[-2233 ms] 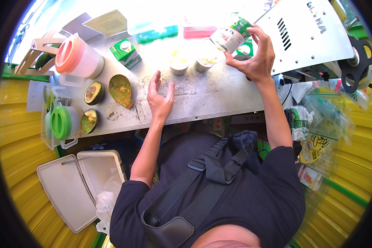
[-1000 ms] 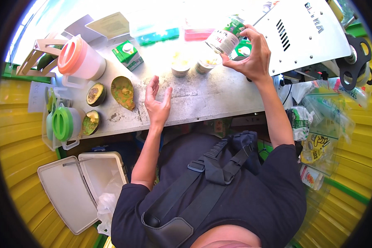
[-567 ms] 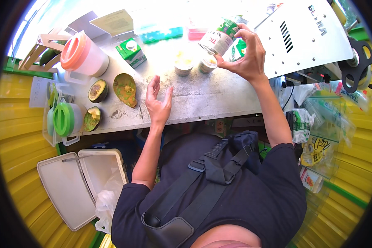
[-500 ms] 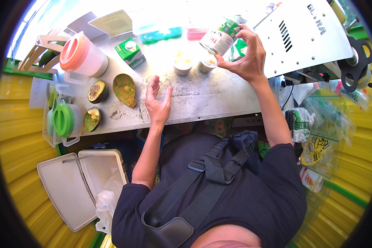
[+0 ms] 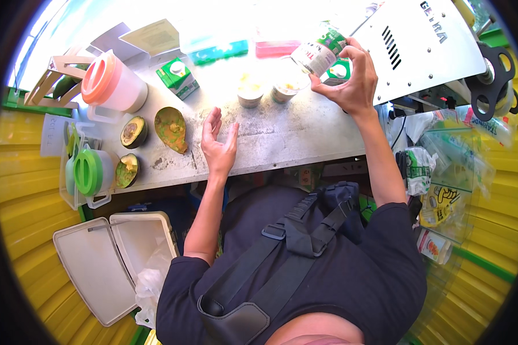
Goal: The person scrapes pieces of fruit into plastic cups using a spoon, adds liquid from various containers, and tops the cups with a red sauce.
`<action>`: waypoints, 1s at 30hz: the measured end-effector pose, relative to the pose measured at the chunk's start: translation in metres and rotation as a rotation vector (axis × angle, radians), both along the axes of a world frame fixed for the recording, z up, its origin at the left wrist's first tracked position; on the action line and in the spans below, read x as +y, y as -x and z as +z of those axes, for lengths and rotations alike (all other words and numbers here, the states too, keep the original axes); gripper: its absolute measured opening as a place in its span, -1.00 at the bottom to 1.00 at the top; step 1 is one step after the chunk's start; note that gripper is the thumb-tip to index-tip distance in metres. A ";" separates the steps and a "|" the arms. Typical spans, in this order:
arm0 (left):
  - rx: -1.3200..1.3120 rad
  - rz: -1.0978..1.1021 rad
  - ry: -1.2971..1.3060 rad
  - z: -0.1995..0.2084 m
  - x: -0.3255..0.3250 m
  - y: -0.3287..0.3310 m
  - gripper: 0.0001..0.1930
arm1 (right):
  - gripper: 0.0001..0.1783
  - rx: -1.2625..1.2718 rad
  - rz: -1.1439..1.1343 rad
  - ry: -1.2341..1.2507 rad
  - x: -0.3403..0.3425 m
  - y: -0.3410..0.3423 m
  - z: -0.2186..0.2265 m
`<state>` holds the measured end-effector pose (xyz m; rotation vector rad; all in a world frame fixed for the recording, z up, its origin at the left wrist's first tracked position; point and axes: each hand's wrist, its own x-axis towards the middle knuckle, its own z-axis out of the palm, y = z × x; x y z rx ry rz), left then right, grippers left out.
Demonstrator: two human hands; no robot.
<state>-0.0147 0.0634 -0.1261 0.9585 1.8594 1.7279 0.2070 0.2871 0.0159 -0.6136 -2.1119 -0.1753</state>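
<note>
My right hand (image 5: 360,83) grips a white-and-green can (image 5: 317,54) by its side and tilts it above a clear plastic cup (image 5: 282,96). The can's lower rim is close to the cup's mouth; whether anything flows out cannot be made out. Left of that cup stands a second cup (image 5: 250,100) with pale yellow pieces in it. Over the near part of the table (image 5: 270,144) hovers my left hand (image 5: 220,146), fingers apart, holding nothing. To its left lie a scraped avocado skin (image 5: 171,131), an avocado half with its pit (image 5: 133,132) and a partly scooped avocado half (image 5: 126,171).
A green carton (image 5: 177,77) and an orange-lidded pitcher (image 5: 112,83) stand at the left, with a green-lidded jug (image 5: 92,171) nearer. Another carton (image 5: 338,72) is behind my right hand. A white metal machine (image 5: 420,52) borders the right side. An open cooler box (image 5: 141,241) sits below.
My right hand has shifted slightly right with the can, which stays tilted over the right cup. My left hand has barely moved. The whole view has shifted a little.
</note>
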 end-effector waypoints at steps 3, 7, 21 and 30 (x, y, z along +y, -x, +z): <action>-0.004 0.001 -0.002 -0.001 -0.001 0.000 -0.36 | -0.23 -0.033 0.038 -0.013 0.003 0.005 -0.001; -0.004 0.009 -0.005 -0.001 -0.004 0.000 -0.36 | -0.23 -0.001 -0.004 0.035 0.005 0.015 -0.005; -0.028 0.031 -0.007 0.003 -0.013 0.007 -0.35 | -0.21 0.181 0.055 0.430 -0.005 0.021 0.001; -0.040 0.034 -0.050 0.010 -0.007 -0.003 -0.35 | 0.13 0.365 -0.029 1.348 0.039 -0.003 0.040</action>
